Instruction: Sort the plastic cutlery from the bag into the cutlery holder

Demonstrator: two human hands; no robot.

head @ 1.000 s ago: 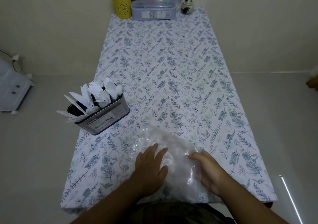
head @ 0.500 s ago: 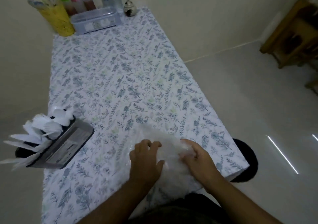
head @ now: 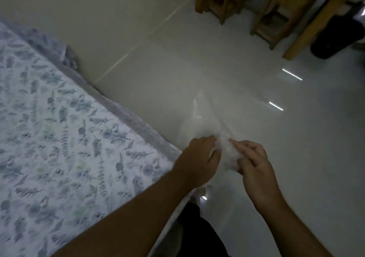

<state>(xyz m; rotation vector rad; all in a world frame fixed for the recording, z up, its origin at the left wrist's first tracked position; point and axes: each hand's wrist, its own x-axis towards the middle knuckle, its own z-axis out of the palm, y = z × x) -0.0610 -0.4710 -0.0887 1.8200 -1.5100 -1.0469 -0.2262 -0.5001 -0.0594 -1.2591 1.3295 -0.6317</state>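
Observation:
Both my hands hold the clear plastic bag [head: 205, 118] in the air, off the right edge of the table and above the floor. My left hand [head: 199, 160] grips the crumpled lower part of the bag from the left. My right hand [head: 254, 163] grips it from the right. The loose upper part of the bag fans out away from me and is nearly transparent. The cutlery holder is out of view. No cutlery shows inside the bag.
The table with the floral cloth [head: 59, 138] fills the left side; its right edge runs diagonally past my left wrist. Pale tiled floor [head: 256, 78] lies ahead. Wooden furniture legs [head: 276, 19] and a dark round object [head: 335, 37] stand at the far right.
The bag was lying on the table under my hands; now both hands have gathered it and lifted it off to the right of the table. My view has swung right, and the holder left the frame.

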